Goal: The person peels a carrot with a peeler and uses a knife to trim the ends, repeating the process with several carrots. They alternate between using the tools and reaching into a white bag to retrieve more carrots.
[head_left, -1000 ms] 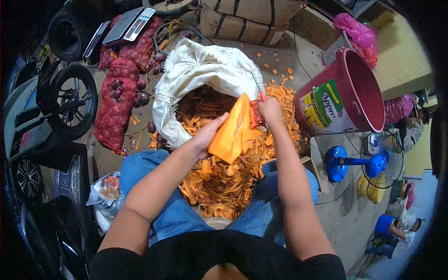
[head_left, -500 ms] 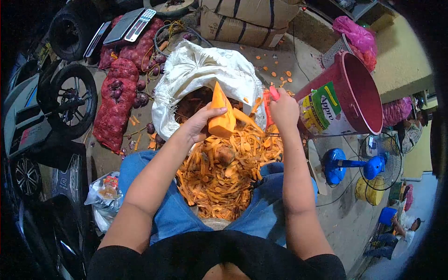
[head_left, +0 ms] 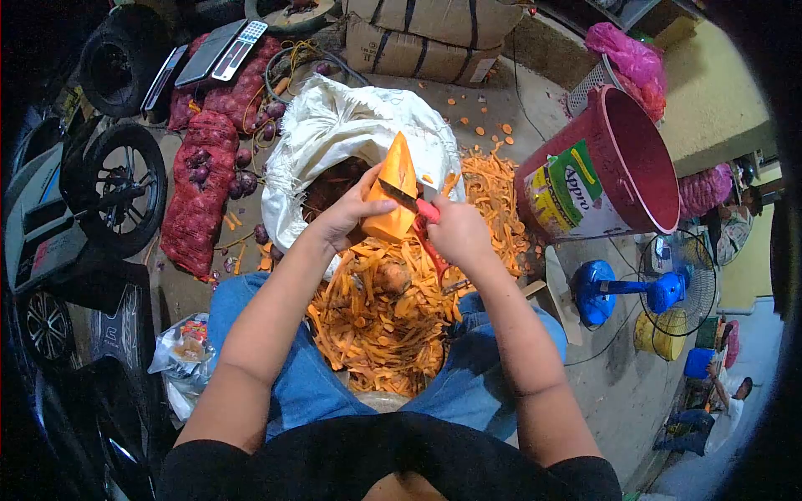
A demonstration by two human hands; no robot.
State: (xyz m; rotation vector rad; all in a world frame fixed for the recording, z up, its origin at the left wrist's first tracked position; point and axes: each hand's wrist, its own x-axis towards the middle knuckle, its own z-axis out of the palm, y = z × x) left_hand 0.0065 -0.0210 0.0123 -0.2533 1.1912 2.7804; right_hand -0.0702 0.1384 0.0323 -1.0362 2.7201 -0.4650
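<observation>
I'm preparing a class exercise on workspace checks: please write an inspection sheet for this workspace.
Surface: concrete floor, partly covered by orange peelings.
Things in hand: orange vegetable piece, knife against it.
Clutter: onion sacks, white sack, maroon bucket, boxes.
Hands: left hand grips the piece; right hand holds the knife and a red tool.
Cables: thin dark cable between boxes and bucket.
Surroundings: blue fan, wheel, another person in the background.
</observation>
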